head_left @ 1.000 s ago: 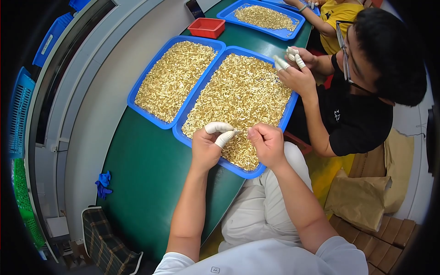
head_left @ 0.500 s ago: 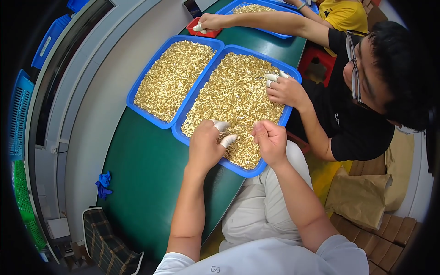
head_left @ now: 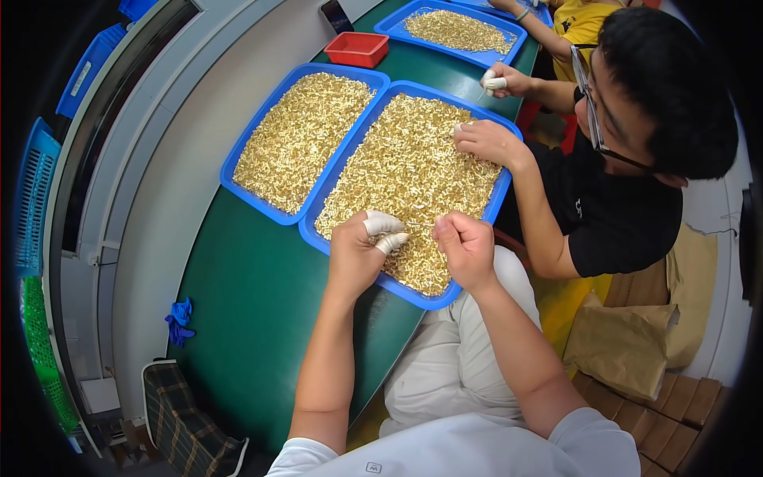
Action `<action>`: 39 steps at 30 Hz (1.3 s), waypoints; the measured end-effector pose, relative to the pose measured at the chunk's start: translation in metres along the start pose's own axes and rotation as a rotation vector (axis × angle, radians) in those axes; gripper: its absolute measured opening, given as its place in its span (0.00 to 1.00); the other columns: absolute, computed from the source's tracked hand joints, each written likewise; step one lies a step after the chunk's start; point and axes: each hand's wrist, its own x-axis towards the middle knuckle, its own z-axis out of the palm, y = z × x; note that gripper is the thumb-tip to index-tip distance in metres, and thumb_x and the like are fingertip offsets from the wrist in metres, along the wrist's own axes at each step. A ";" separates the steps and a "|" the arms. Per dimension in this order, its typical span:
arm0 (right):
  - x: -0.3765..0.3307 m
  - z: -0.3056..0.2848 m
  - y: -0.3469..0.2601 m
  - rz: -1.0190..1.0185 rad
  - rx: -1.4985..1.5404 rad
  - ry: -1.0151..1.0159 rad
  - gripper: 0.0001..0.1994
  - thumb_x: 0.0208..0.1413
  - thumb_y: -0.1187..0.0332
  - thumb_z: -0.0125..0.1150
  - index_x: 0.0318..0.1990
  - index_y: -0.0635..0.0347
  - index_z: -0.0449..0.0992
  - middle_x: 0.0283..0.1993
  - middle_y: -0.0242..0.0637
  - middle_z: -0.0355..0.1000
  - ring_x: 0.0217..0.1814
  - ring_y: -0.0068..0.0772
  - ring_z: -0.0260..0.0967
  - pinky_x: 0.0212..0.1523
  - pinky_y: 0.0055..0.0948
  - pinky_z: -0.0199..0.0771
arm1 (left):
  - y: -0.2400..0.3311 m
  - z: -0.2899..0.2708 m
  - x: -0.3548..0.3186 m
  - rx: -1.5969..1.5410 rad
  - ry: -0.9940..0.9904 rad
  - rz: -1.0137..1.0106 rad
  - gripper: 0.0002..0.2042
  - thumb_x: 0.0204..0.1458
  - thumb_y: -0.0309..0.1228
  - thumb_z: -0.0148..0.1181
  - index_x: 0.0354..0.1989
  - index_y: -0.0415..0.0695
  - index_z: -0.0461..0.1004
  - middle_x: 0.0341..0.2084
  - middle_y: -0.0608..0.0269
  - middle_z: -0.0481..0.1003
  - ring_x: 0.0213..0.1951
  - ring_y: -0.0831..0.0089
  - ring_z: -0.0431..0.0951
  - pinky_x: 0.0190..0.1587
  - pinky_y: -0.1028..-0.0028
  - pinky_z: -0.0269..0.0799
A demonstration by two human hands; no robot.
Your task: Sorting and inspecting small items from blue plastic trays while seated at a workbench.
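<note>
While both hands (head_left: 356, 250) (head_left: 465, 248) pinch tiny pieces | blue tray (head_left: 477, 219) long axis runs away, up-right.

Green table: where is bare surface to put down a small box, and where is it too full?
The green table is bare near the person, between the near blue tray and the table's near edge, left of the left hand. A smaller strip lies between the red bin and the far tray. The trays of brass pieces are crowded.
</note>
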 end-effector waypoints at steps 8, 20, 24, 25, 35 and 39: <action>0.001 -0.002 -0.003 -0.053 -0.045 -0.056 0.16 0.64 0.66 0.55 0.23 0.65 0.73 0.16 0.30 0.67 0.18 0.15 0.61 0.19 0.21 0.57 | 0.002 -0.001 -0.006 -0.540 0.106 -0.292 0.08 0.45 0.14 0.66 0.34 0.36 0.80 0.32 0.60 0.80 0.36 0.75 0.79 0.41 0.77 0.77; 0.002 -0.002 -0.003 -0.041 -0.060 -0.066 0.16 0.62 0.67 0.57 0.23 0.65 0.74 0.15 0.30 0.66 0.16 0.17 0.60 0.18 0.23 0.57 | 0.004 -0.003 -0.003 -0.429 0.026 -0.137 0.07 0.44 0.14 0.67 0.32 0.36 0.81 0.32 0.58 0.80 0.35 0.74 0.79 0.39 0.76 0.76; 0.002 -0.003 -0.003 -0.076 -0.081 -0.120 0.16 0.62 0.67 0.57 0.23 0.65 0.74 0.16 0.30 0.66 0.17 0.16 0.61 0.18 0.23 0.57 | 0.009 -0.001 -0.004 -0.333 0.015 -0.156 0.07 0.44 0.16 0.69 0.32 0.37 0.81 0.30 0.60 0.80 0.33 0.75 0.79 0.37 0.77 0.75; 0.002 -0.004 -0.001 -0.079 -0.101 -0.143 0.16 0.63 0.68 0.56 0.23 0.65 0.74 0.16 0.30 0.67 0.17 0.17 0.61 0.19 0.22 0.58 | 0.012 0.001 -0.004 -0.305 -0.040 -0.213 0.06 0.44 0.17 0.69 0.31 0.37 0.81 0.29 0.60 0.81 0.32 0.76 0.79 0.37 0.77 0.75; 0.000 -0.005 -0.002 -0.039 -0.052 -0.104 0.15 0.63 0.68 0.54 0.24 0.66 0.74 0.17 0.31 0.68 0.18 0.17 0.62 0.19 0.21 0.58 | 0.008 0.004 -0.007 -0.600 0.124 -0.261 0.08 0.46 0.16 0.67 0.35 0.36 0.80 0.31 0.60 0.81 0.34 0.76 0.80 0.41 0.77 0.77; 0.002 -0.005 -0.004 -0.047 -0.083 -0.138 0.15 0.63 0.68 0.54 0.25 0.67 0.74 0.17 0.31 0.69 0.18 0.17 0.63 0.19 0.21 0.59 | 0.008 0.007 -0.006 -0.457 0.032 -0.211 0.07 0.47 0.15 0.65 0.35 0.35 0.80 0.32 0.59 0.81 0.36 0.74 0.81 0.42 0.76 0.78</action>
